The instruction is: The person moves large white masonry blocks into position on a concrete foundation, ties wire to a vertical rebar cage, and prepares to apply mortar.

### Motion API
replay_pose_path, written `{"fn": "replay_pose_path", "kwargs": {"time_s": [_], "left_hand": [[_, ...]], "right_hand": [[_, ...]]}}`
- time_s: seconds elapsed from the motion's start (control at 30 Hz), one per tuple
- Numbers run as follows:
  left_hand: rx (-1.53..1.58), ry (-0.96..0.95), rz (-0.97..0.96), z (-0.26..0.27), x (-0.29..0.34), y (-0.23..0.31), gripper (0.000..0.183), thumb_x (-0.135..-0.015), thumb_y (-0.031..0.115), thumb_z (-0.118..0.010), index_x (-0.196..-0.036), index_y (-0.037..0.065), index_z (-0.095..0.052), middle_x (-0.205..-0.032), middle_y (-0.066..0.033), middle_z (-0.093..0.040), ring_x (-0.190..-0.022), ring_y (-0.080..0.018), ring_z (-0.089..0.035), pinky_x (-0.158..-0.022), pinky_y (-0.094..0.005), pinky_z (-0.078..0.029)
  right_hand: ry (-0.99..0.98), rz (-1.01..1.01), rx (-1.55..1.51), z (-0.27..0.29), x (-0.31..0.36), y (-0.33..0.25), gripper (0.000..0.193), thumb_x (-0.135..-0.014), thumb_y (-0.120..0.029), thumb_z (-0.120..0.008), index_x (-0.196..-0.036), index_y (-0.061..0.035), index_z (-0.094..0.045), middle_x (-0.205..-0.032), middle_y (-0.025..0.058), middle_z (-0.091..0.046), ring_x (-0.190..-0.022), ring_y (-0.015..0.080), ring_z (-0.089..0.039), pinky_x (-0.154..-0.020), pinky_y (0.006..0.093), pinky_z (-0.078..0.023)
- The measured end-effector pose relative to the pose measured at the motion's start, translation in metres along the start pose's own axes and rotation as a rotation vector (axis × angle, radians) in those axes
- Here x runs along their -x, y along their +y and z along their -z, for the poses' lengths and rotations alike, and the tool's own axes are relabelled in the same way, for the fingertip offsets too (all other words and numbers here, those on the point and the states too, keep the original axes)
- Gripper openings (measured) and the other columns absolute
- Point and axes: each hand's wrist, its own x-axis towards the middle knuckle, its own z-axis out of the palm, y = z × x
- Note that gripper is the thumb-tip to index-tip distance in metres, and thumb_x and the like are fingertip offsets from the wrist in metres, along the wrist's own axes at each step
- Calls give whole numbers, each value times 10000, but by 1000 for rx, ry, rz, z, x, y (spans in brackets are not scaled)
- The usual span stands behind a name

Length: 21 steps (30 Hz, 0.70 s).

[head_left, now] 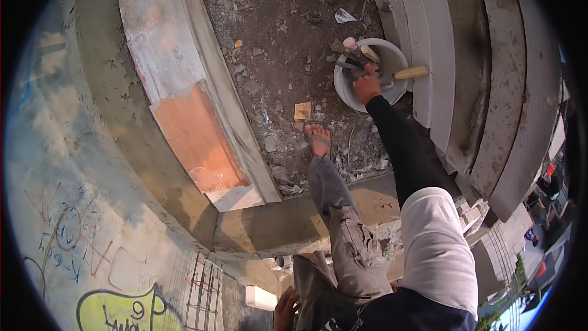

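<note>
My right hand (367,87) reaches down into a round whitish bucket (348,95) on the dirt. Its fingers are curled among the tools there, and what they grip is too small to make out. A light wooden handle (411,73) juts over the bucket's right rim. Another wooden handle (369,54) and a dark tool (349,64) lie near the far side. Low in the picture, my left hand (286,309) hangs beside my bent knee, its fingers apart and nothing visible in them.
Left of the dirt strip runs a long board (199,138), partly orange. Stacked curved-looking slabs (478,55) border the bucket's right side. My sandalled foot (318,140) stands on rubble. A metal rebar grid (203,288) and a painted wall (55,208) lie lower left.
</note>
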Motion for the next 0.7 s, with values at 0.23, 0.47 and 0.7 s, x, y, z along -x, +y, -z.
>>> {"fn": "replay_pose_path", "kwargs": {"time_s": [0.23,0.47,0.7], "left_hand": [[62,-67,-10,6,-27,-29,544,-1070,327,-580,-1537,70,-474,-1435,-88,-591,-1297,-230,-589,-1045,-390,-504],[80,-74,-101,20,-88,-62,542,-1049,294,-582,-1480,-21,-486,-1396,-132,-579,-1251,-240,-619,-989,-370,-548],[210,-54,-16,58,-139,-172,538,-1047,271,-595,-1510,29,-468,-1422,-117,-572,-1246,-243,-623,-1025,-377,-525]], "right_hand": [[229,149,21,-7,9,22,421,-1013,-381,-556,-768,-133,-793,-777,92,-759,-837,268,-757,-871,452,-547],[138,199,224,-20,9,19,356,-1036,-308,-509,-900,-125,-782,-791,94,-748,-816,266,-750,-709,465,-563],[213,130,141,-35,-21,9,350,-976,-368,-607,-791,-124,-775,-765,93,-752,-766,272,-762,-792,421,-583]]}}
